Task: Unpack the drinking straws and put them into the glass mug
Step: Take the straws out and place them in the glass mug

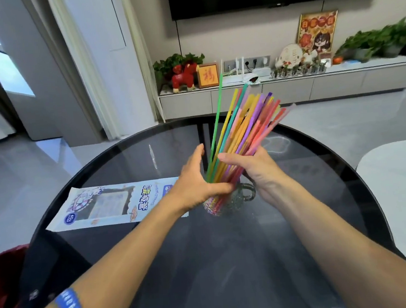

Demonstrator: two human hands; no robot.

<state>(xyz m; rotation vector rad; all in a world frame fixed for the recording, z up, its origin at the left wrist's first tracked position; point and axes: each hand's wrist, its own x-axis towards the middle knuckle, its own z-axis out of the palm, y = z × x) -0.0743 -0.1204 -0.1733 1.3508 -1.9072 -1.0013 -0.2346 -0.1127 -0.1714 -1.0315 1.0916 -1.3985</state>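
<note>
Straws (244, 127), a bright mixed bundle, stand with their lower ends inside the glass mug (228, 201) near the middle of the round dark tabletop (207, 265), fanning up toward the far edge (one green straw stands apart). The left hand (194, 182) presses the bundle with relaxed fingers at the mug's rim, while the right hand (253, 171) curls around the straws just above. The flattened wrapper (107, 204) lies toward the left edge.
</note>
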